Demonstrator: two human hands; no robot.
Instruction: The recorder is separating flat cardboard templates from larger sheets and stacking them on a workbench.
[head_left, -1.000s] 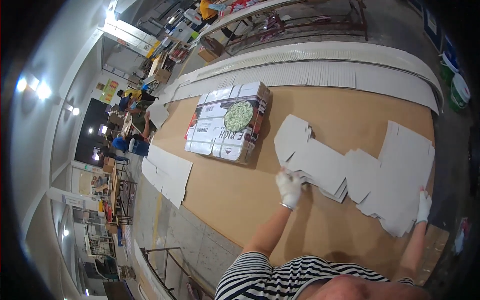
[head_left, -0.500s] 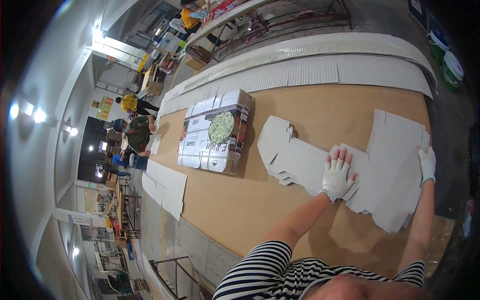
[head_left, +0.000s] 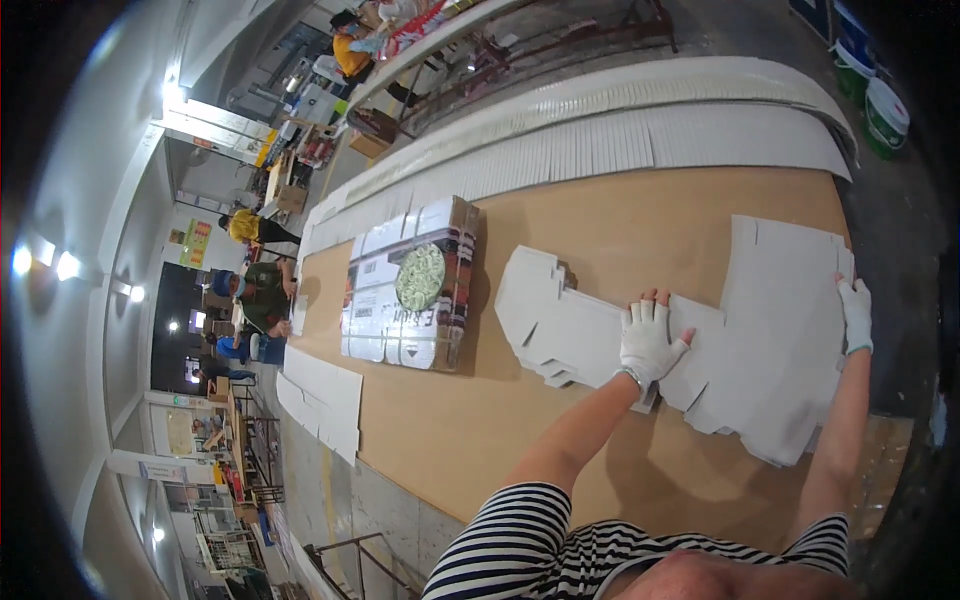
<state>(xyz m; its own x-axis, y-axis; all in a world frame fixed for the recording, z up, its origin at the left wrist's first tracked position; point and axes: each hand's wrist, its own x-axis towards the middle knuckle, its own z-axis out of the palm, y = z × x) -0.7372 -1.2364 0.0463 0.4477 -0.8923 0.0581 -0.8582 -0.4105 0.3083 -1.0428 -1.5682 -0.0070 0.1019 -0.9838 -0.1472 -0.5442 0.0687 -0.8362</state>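
Note:
Two overlapping stacks of white die-cut cardboard blanks lie on the brown table. My left hand [head_left: 650, 343], in a white fingerless glove, lies flat with fingers spread on the left stack [head_left: 560, 318]. Under its wrist a corner of cardboard juts toward me. My right hand [head_left: 856, 314], gloved the same way, rests along the outer edge of the right stack [head_left: 780, 330], its fingers stretched out and touching that edge. Left of both stacks sits a strapped bundle of printed flat cartons [head_left: 405, 285] with a round green food picture.
A long row of overlapping white cardboard sheets [head_left: 590, 150] runs along the table's far side. More white sheets [head_left: 325, 400] lie at the left end, where a person in dark green [head_left: 262, 298] stands. Lidded buckets [head_left: 885, 115] stand on the floor at the far right.
My left hand has shifted slightly left on the cardboard, its fingers still spread. My right hand stays at the right stack's edge. The whole view has shifted a little.

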